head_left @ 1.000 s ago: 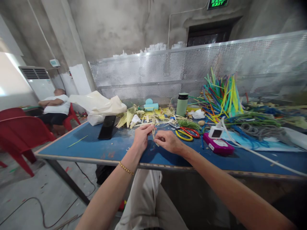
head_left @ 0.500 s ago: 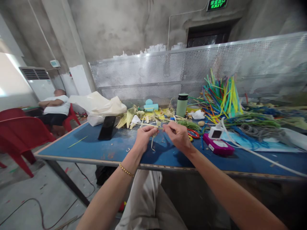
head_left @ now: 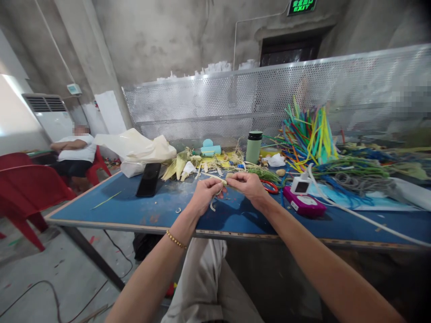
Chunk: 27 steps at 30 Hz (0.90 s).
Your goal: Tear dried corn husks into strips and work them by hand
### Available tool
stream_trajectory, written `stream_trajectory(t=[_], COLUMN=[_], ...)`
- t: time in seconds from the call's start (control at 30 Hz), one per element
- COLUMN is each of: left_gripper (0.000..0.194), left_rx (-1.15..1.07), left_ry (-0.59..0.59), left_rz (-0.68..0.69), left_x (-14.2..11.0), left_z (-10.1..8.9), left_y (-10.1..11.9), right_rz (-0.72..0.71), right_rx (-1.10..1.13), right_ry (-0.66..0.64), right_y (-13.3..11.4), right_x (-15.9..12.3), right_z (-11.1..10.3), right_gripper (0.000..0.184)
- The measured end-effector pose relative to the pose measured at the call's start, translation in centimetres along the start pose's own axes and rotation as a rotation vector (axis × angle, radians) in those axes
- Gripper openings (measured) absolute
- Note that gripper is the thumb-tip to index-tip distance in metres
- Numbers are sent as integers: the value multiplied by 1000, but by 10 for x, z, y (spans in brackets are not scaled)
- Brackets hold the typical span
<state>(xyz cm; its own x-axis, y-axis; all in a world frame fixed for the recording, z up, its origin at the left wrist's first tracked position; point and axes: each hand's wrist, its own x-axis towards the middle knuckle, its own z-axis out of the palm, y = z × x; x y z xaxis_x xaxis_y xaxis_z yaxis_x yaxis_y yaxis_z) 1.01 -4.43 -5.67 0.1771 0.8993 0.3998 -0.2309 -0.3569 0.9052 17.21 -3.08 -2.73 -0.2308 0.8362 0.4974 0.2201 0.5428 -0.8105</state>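
Left hand (head_left: 206, 194) pinches a pale strip (head_left: 215, 177), thumb against fingers. Right hand (head_left: 248, 186), fingertips also together, pinches the strip's end just beside the left. Strip held over the bench (head_left: 117, 211), right of the black phone (head_left: 148, 180). Farther right of phone: green bottle (head_left: 253, 149), purple box (head_left: 311, 208).

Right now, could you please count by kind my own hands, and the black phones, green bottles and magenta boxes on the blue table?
Hands: 2
Black phone: 1
Green bottle: 1
Magenta box: 1
Total: 5
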Motion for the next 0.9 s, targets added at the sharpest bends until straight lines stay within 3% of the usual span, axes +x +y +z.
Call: stream_trajectory(t=[0.13,0.57,0.73,0.9], left_gripper=[26,29,29,29], left_rx=[-7,19,42,208], left_ry=[-45,-23,-11,-12], left_rz=[-38,-38,-44,-50], left_x=[-2,-3,-3,-6], left_z=[2,3,3,3], left_y=[3,8,9,9], right_rz=[12,35,-3,-154], right_rx=[44,57,-40,-244], right_ry=[27,101,103,314], right_y=[2,0,0,-1], right_x=[1,1,0,1], right_z=[1,4,0,-8], right_gripper=[26,25,28,39])
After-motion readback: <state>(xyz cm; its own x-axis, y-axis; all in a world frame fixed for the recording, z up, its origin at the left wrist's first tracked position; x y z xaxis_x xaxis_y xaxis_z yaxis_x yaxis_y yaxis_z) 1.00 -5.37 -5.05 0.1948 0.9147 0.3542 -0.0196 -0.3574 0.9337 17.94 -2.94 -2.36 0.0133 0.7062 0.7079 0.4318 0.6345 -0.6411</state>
